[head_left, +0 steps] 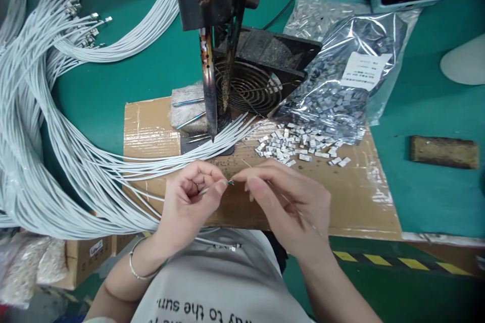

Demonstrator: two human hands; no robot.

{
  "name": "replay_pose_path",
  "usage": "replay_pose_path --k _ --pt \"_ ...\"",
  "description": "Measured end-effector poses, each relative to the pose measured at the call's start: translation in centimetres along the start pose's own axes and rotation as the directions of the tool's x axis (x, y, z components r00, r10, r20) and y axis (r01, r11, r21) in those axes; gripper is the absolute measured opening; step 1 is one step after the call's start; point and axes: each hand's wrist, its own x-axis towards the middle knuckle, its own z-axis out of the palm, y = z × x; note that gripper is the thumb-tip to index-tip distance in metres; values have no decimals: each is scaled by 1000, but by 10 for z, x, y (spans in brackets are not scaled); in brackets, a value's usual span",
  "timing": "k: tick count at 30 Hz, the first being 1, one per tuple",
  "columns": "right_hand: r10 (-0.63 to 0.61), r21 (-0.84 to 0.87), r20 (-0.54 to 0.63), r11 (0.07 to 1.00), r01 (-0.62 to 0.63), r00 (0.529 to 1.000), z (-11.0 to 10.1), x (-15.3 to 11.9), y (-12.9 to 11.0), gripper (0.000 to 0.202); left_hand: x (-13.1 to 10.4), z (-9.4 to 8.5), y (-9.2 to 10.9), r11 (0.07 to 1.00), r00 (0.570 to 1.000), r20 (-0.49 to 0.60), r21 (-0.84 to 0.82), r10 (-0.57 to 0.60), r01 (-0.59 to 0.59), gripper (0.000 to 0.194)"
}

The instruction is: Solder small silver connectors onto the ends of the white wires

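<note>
Your left hand (pixel 195 197) pinches a wire (pixel 231 182); your right hand (pixel 290 202)'s grip is unclear. Your shirt (pixel 212 282) says "to the sun."

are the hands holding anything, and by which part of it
Left hand pinches a white cable just behind its coloured wires; right hand: cannot tell

The left hand (pixel 195 202) pinched a cable (pixel 203 192), its coloured end poking out by the right hand's (pixel 293 202) fingertips, where a thin wire (pixel 246 163) showed. Beyond them, the iron (pixel 209 86) pointed down over more cables (pixel 182 161), in front of the fan (pixel 253 86). Loose connectors (pixel 284 145) lay on the cardboard (pixel 352 202) beside the bag (pixel 329 68)
</note>
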Motion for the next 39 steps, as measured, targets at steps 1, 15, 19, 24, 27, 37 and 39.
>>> replay_pose_path --k 1,15,19,24,27,37,39 --pt "20 0 41 1000 -20 999 -3 3 0 22 0 1 2 1000 1000 -1 14 -2 2 11" --pt "-374 -337 -168 891 303 912 8 -6 20 21 2 -2 3 995 999 -37 98 23 -19 12" --pt "-144 -332 -419 943 -4 897 -28 -13 26 18 8 -12 -1 997 987 -145 47 63 -57 15" --pt "-88 -490 -170 872 -7 981 -54 -17 37 12 12 -10 -3 998 987 -148 24 60 -57 15" --pt "-148 -560 -102 826 66 984 -52 -17 41 11 10 -5 -1 998 988 -144 31 51 -47 13" --pt "194 -267 -277 926 -269 941 -35 -30 35 10 6 0 -1 995 986 -140 36 95 -91 10" --pt "249 -121 -295 948 -295 922 -28 -28 28 7 5 1 0 995 986 -137 33 99 -95 10"
